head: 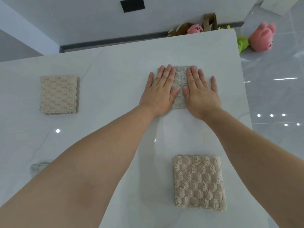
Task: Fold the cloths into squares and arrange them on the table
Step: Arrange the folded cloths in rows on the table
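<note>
A folded grey-beige cloth [179, 83] lies far out on the white table [115, 66]. My left hand [160, 91] lies flat on its left part and my right hand [199, 92] lies flat on its right part, fingers straight, pressing it down. Only a strip of the cloth shows between the hands. A cream folded cloth [58, 94] lies square at the left. A beige folded cloth [199, 183] lies square near me on the right, between my forearms' line and the table edge.
The table's right edge [243, 89] runs close to my right hand. Beyond the far edge sit plush toys [195, 29] and a brown paper bag [209, 22]. A pink plush [263, 37] lies on the glossy floor at right. A small grey object [38, 167] rests near my left forearm.
</note>
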Available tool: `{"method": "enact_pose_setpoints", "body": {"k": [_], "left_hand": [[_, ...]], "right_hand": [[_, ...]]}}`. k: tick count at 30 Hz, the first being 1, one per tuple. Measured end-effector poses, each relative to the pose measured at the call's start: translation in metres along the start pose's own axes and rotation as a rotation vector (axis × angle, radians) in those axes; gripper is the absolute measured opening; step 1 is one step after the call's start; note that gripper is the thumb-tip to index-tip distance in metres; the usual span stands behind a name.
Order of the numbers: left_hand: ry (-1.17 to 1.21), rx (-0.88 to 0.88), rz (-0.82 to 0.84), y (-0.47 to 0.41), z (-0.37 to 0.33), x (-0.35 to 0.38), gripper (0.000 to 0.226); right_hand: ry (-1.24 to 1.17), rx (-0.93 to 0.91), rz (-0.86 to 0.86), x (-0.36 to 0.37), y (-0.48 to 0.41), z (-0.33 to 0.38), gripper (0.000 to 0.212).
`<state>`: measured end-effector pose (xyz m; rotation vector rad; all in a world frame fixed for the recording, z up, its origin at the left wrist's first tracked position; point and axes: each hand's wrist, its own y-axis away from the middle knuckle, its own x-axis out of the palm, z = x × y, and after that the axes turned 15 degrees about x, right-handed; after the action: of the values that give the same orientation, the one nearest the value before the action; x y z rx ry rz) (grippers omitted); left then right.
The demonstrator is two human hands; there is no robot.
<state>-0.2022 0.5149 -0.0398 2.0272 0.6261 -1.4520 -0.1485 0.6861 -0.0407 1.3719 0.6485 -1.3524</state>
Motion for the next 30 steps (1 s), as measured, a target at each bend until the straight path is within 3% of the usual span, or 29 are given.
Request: {"method": "enact_pose_setpoints", "body": {"k": [5, 7, 12, 16, 22, 30], "left_hand": [[-0.069, -0.054, -0.008, 0.000, -0.003, -0.005, 0.071], [-0.080, -0.092, -0.048, 0.007, -0.005, -0.003, 0.070], [-0.074, -0.140, 0.077, 0.013, -0.006, -0.009, 0.070], [-0.054, -0.182, -0.012, 0.030, -0.027, -0.033, 0.069], [0.119, -0.118, -0.013, 0.098, -0.069, -0.031, 0.062], [0.200, -0.031, 0.062, 0.172, -0.099, -0.026, 0.060]], "right_hand": [[0.034, 0.013, -0.087, -0.007, 0.000, 0.005, 0.062], [0.037, 0.003, -0.064, 0.000, 0.007, 0.004, 0.061], [0.082, 0.020, 0.011, 0.002, 0.004, 0.005, 0.062], [-0.026, 0.019, 0.036, -0.018, 0.025, 0.005, 0.062], [-0.187, 0.068, -0.016, -0.023, 0.082, 0.004, 0.052], [-0.171, 0.038, -0.017, -0.017, 0.150, 0.020, 0.048]]}}
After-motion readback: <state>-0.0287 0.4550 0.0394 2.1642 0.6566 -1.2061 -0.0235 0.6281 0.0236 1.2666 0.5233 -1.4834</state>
